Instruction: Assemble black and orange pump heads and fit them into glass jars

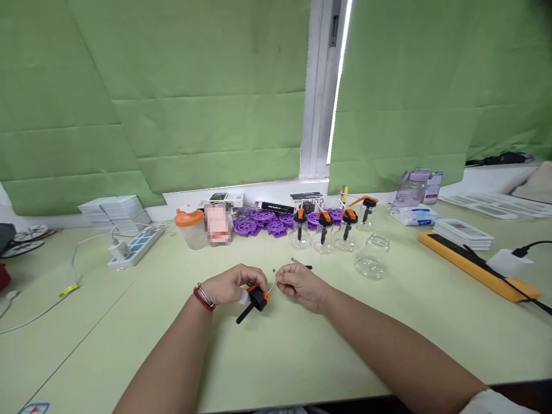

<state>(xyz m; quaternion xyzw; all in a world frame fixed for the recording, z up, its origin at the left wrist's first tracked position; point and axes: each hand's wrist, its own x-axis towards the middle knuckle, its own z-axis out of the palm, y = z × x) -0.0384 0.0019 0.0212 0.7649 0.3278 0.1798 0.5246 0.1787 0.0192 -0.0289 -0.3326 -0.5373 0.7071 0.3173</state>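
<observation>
My left hand [242, 283] is closed around a black-and-orange jar top [259, 298], whose black stem points down toward me. Between the fingertips of my right hand [297, 283] is one end of a thin metal rod [272, 287]; its other end meets the orange part of the jar top. Just beyond my right hand lie a small spring [295, 260] and a short black piece [309, 267], partly hidden by the hand. A tiny dark part [273, 270] rests between my hands. To the right stands an open glass jar [372, 257].
Several glass jars [324, 244] with black-and-orange tops stand at the back, near purple plastic parts [263, 220]. An orange-lidded shaker [192, 229] is at back left. Power strips lie left [137, 249] and right [474, 267], with cables trailing over the table [267, 368].
</observation>
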